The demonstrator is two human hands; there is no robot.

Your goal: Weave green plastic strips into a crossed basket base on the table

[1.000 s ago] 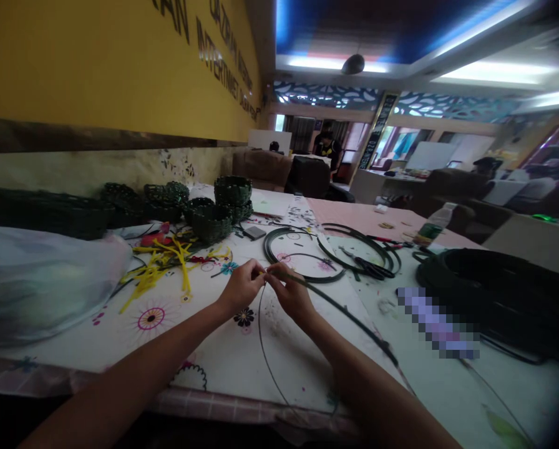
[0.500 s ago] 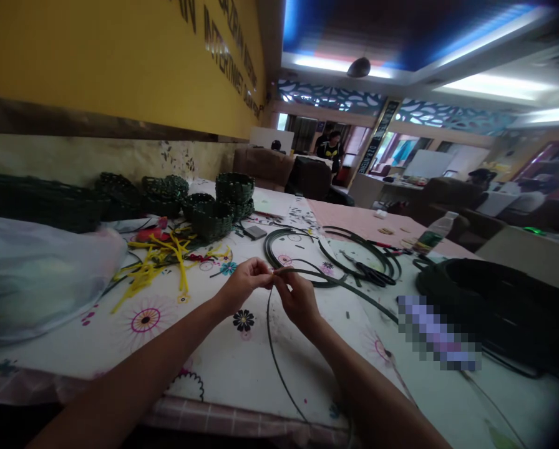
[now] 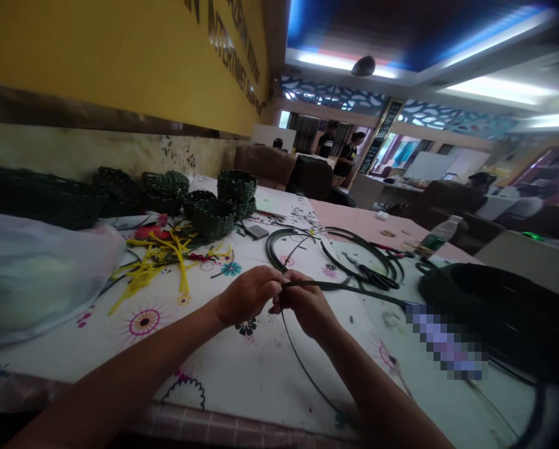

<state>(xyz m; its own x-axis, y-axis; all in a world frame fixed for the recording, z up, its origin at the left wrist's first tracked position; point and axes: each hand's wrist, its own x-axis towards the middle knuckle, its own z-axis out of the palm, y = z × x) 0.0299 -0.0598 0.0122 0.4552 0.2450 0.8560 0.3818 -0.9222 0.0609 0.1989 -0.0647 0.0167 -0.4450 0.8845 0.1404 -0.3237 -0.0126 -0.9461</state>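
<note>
Right hand near coiled strips

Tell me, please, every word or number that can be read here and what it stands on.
"INTER...", on the yellow wall; the rest of that row is unclear.
Upper row on the wall: too blurred to read surely.
Pillar: lettering too small to read.
Bottle label: too small and blurred to read.

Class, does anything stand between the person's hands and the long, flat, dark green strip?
Nothing visible does: the left hand and right hand meet at one end of the dark green strip. The black-handled metal scissors lie beyond it, not in between.
</note>
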